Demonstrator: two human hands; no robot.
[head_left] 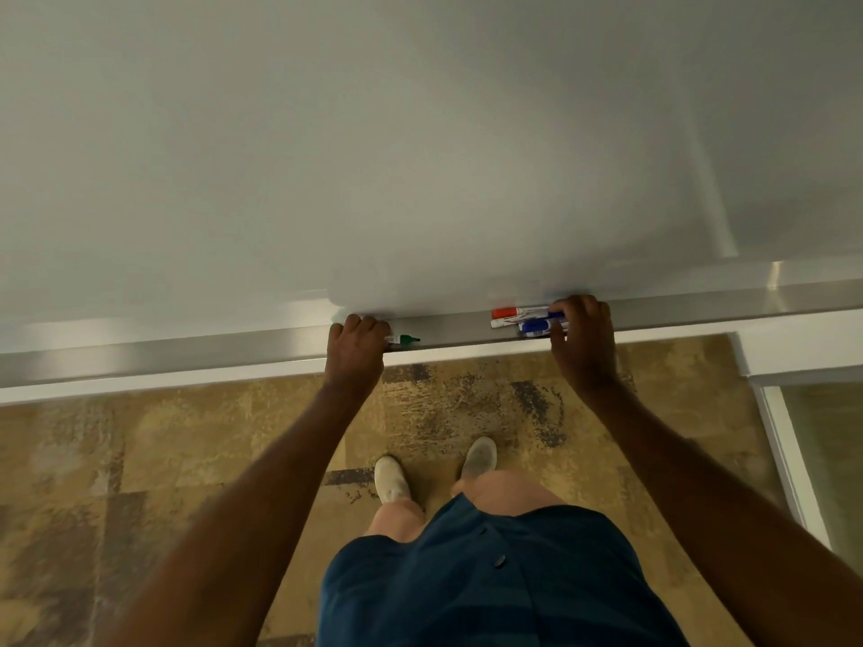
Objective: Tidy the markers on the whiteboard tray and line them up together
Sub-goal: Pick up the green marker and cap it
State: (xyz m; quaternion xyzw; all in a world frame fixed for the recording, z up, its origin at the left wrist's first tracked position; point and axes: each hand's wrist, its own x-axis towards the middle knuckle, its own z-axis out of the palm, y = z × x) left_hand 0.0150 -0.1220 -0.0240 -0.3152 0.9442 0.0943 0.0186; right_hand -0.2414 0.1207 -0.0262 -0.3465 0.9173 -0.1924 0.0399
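A metal whiteboard tray (448,330) runs across the view below the whiteboard (420,156). My left hand (357,345) curls over a green marker (402,339) lying on the tray; only its green tip end and a bit of its other end show. To the right, a red-capped marker (513,312), a white marker (506,323) and a blue marker (537,326) lie close together on the tray. My right hand (583,338) covers their right ends with curled fingers; which ones it holds is hidden.
The tray continues left and right past both hands. Patterned brown carpet (467,399) lies below, with my feet and dark shorts in view. A white frame with a glass panel (803,450) stands at the right.
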